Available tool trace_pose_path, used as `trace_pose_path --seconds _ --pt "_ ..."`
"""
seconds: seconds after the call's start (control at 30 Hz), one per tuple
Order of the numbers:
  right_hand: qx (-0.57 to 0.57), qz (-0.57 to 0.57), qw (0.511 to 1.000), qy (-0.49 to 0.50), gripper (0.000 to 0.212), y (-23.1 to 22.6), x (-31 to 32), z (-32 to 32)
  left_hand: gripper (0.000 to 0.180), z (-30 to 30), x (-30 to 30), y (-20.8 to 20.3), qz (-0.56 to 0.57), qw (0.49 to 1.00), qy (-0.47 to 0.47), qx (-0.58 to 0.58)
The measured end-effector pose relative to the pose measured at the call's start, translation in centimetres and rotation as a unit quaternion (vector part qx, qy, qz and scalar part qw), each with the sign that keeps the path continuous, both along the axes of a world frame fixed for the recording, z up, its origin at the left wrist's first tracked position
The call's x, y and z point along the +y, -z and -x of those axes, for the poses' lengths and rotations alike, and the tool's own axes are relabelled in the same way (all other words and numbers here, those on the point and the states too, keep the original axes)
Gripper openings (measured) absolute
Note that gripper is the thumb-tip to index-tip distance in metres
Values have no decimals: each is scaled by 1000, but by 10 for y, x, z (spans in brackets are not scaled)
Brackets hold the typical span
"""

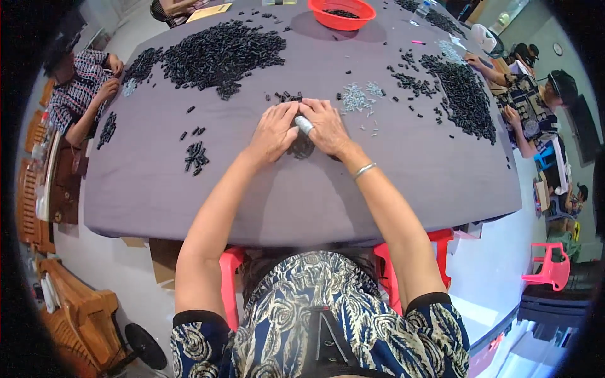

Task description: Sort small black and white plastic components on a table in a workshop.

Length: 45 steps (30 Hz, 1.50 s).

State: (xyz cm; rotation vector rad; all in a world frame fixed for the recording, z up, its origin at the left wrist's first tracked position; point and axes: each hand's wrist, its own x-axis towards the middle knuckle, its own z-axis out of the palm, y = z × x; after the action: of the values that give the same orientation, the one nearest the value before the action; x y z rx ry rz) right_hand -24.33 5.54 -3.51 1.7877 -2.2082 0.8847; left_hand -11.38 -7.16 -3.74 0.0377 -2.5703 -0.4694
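My left hand (275, 131) and my right hand (322, 128) meet over the middle of the table, fingertips touching and palms curved inward. Between and below them lie small black cylindrical parts (301, 148), mostly covered by the hands. More of these parts (287, 97) show just past my fingertips. A pale wrap (304, 125) covers my right thumb. The fingers of both hands are closed together around the parts; what the fingertips press on is hidden. To the right of my right hand is a scatter of small pale clear pieces (357, 98).
A grey cloth (283, 214) covers the table. Large heaps of black parts lie at the far left (220, 53) and right (463, 94), a small cluster (196, 155) at near left. A red basin (342, 16) stands at the back. People sit at the left (85, 88) and right (535, 94).
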Motion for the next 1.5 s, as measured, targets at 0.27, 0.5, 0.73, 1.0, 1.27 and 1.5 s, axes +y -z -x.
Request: trace_pose_path --seconds 0.27,0.5,0.73,1.0,1.27,1.5 --pt "30 8 1000 -7 39 -1 11 -22 56 -30 14 -3 58 997 -45 -37" --pt "6 -9 1000 -5 38 -10 33 -35 61 -45 34 0 82 994 -61 -48" --pt "-30 33 998 -46 35 -17 48 -34 54 -59 35 -4 28 998 -22 -44" --pt "-263 200 941 71 22 -6 53 2 32 -59 21 -8 -94 988 -59 109" --pt "-510 260 813 105 13 0 63 17 20 -62 16 -4 -228 936 -188 191" --pt "-568 233 788 44 12 -1 70 20 20 -61 14 1 -188 946 -178 194"
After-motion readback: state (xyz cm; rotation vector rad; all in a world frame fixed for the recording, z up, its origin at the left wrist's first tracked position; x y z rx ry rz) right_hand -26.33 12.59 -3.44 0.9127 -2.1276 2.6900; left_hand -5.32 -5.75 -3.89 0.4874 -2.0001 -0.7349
